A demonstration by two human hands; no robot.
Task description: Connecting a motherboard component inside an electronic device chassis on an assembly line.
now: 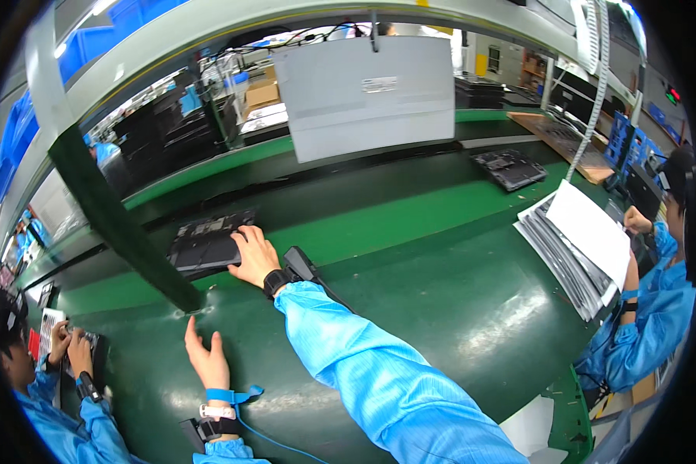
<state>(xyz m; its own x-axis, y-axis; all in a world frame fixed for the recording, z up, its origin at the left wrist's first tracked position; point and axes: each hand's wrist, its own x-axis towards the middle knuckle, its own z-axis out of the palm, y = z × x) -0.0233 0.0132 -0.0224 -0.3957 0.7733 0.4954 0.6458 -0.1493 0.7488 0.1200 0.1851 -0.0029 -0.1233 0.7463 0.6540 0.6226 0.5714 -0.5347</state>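
Observation:
My right hand [257, 257] reaches forward over the bench to a black laptop base [206, 246] with exposed inner parts. Its fingers and thumb are at the laptop base's right edge, gripping it; the fingertips are partly hidden. The laptop base lies on the green strip beyond the bench, just behind a dark green post. Nearer to me, my left hand [209, 359] hovers above the green bench top, fingers stretched out and holding nothing. A blue strap with a thin blue cord circles the left wrist, and a black band is on the right one.
A green post [124, 224] rises between my hands and the far left. Another black laptop base [509, 168] lies at the far right. A paper stack [576, 251] hangs at the right. Co-workers in blue [649, 309] [50, 387] sit on both sides. A grey panel [367, 97] hangs ahead.

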